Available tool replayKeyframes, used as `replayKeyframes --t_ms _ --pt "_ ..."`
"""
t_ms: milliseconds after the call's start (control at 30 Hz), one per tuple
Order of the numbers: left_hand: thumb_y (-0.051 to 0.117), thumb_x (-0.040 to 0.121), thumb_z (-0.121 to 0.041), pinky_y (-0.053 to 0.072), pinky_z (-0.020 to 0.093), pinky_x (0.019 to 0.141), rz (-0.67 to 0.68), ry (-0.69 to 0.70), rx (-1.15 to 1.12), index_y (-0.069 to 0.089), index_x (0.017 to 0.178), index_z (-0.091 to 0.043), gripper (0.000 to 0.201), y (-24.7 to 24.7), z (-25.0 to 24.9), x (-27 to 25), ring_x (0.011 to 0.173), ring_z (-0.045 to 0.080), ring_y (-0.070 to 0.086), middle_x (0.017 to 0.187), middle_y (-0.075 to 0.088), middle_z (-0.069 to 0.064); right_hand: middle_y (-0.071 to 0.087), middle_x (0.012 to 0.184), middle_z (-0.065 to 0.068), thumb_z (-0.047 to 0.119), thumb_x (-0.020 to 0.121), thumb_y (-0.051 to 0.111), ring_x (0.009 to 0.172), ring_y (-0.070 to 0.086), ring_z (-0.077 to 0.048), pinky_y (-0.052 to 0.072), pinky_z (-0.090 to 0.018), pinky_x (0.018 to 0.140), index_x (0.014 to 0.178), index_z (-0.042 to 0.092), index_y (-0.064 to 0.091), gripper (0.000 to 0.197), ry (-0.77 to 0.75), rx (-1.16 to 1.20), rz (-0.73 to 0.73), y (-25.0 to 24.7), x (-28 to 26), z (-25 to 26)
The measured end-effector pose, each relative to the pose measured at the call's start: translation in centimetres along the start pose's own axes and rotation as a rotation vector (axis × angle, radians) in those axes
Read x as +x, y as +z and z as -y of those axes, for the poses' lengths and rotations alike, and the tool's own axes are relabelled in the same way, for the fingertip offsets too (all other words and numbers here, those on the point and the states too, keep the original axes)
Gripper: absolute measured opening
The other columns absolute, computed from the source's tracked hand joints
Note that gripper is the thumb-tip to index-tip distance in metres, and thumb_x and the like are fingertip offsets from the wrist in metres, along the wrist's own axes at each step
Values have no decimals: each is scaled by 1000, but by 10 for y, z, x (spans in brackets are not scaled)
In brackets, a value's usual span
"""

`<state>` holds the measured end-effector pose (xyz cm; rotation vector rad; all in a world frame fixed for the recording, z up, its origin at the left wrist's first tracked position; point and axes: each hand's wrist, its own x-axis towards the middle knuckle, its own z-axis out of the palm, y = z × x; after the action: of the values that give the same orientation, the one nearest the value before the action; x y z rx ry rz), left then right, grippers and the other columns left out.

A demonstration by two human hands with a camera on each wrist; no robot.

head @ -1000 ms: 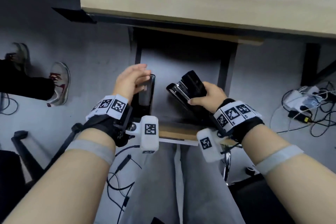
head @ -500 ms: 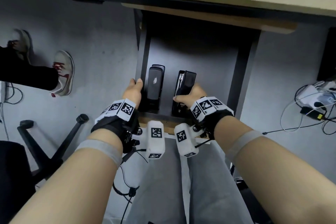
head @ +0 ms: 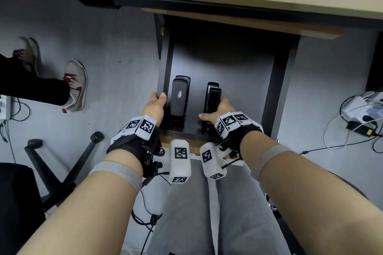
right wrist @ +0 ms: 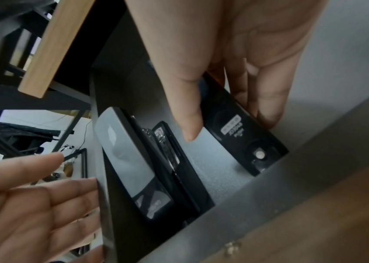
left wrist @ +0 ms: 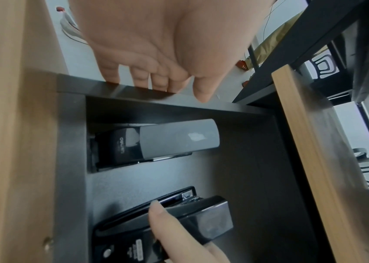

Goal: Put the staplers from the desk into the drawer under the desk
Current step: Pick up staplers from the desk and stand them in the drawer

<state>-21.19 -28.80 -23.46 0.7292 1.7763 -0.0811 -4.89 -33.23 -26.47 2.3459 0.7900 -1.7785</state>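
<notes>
Already your right hand (head: 217,111) pinches the black stapler (head: 212,101) to seat it in the drawer (head: 275,89), parallel to the grey stapler (head: 179,97) at its left, while your left hand (head: 154,105), fingers straight, steadies the left wall.

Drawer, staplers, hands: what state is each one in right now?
Drawer: pulled open under the desk.
Grey-topped stapler: closed, lying flat in the drawer near its left wall, no hand on it.
Black stapler: lying in the drawer to the right of the grey-topped one, gripped.
Left hand: fingers straight, resting on the drawer's left wall.
Right hand: thumb and fingers pinching the black stapler.
</notes>
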Motion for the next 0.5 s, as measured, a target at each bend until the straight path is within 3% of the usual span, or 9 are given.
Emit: replayKeyframes --t_ms 100,167,200,267,333,400,500 --pt "40 94 -23 29 39 114 52 19 -63 29 142 -2 54 0 -11 -17 135 32 40 146 42 17 58 104 -7 27 74 72 105 59 -31 49 -38 88 127 6 37 66 -17 120 17 -7 -10 -1" --pt "50 86 -25 29 41 114 94 57 -81 31 143 -5 63 -1 -25 -33 136 31 40 146 43 15 59 101 -8 19 74 72 101 60 -29 51 -46 92 126 7 40 63 2 322 -2 -21 -25 1" --pt "52 84 -26 27 40 115 115 75 -68 32 144 -8 66 -1 -37 -44 137 28 38 147 41 12 58 96 -6 14 76 71 99 59 -26 53 -47 89 126 8 41 58 2 423 -23 -32 -35 4" --pt "47 90 -22 31 34 111 177 144 -6 49 133 -11 44 1 -66 -70 129 20 47 137 54 8 54 84 -2 8 81 65 90 58 -21 58 -37 72 117 11 46 41 -35 595 -29 -60 -59 9" --pt "39 93 -19 43 28 85 349 220 70 66 93 -12 28 9 -101 -94 87 5 68 91 75 -1 53 80 -5 3 85 57 65 63 -12 56 -25 54 96 14 50 17 -106 673 -18 -95 -86 14" --pt "36 94 -20 40 22 57 490 296 135 58 66 -13 36 20 -139 -125 45 0 63 48 69 -7 51 70 -6 -1 88 48 36 56 -3 52 -21 41 78 15 50 19 -202 660 -57 -131 -113 16" --pt "36 94 -22 37 18 48 560 435 184 56 63 -13 38 45 -199 -164 35 1 57 38 64 -5 46 62 -6 1 88 48 27 48 -2 46 -17 32 71 16 51 23 -346 612 -161 -188 -148 13"
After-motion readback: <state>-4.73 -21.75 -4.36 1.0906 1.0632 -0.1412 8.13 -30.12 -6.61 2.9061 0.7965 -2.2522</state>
